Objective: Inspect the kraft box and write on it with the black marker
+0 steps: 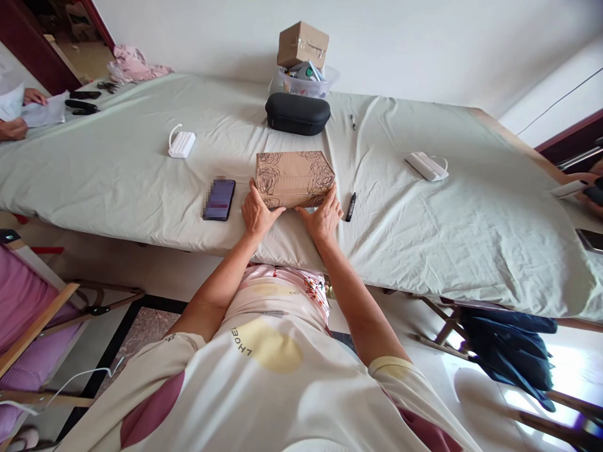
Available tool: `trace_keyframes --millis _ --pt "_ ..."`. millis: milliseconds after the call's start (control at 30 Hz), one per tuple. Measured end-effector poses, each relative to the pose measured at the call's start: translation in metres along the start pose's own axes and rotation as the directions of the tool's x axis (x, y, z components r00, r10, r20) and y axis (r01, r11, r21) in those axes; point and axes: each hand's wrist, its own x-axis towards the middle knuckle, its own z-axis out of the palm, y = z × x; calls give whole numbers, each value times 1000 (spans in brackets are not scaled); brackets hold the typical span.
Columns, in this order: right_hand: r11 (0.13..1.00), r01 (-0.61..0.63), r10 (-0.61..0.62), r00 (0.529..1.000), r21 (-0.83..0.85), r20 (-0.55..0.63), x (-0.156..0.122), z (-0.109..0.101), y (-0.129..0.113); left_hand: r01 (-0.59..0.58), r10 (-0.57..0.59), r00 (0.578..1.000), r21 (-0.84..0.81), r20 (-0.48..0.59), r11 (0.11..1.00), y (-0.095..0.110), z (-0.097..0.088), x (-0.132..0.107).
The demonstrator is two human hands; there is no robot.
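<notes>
A brown cardboard box (294, 179) with dark scribbled swirls near its corners rests on the cloth-covered table in front of me. My left hand (259, 210) grips its near left corner, thumb along the front edge and fingers on the side. At the near right corner, my right hand (324, 213) holds it the same way. The fingertips are partly hidden by the box. A black marker (351, 207) lies just right of my right hand. Left of my left hand is a phone (220, 199) with its screen lit.
Behind the box are a black zip case (298, 114), a plastic bin (287, 80) and another cardboard box (303, 45). White corded devices lie left (181, 144) and right (426, 166). Other people's hands show at the far left (35, 97) and right edge. A small pen-like item (353, 122) lies behind.
</notes>
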Motion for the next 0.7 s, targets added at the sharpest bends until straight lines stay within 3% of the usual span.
trace_keyframes --millis 500,700 --pt "999 37 -37 999 -4 29 -4 -6 -8 15 -14 1000 12 -21 1000 6 -1 -4" --pt "982 113 -108 993 152 -35 1 -4 7 -19 15 998 -63 -62 998 -2 0 0"
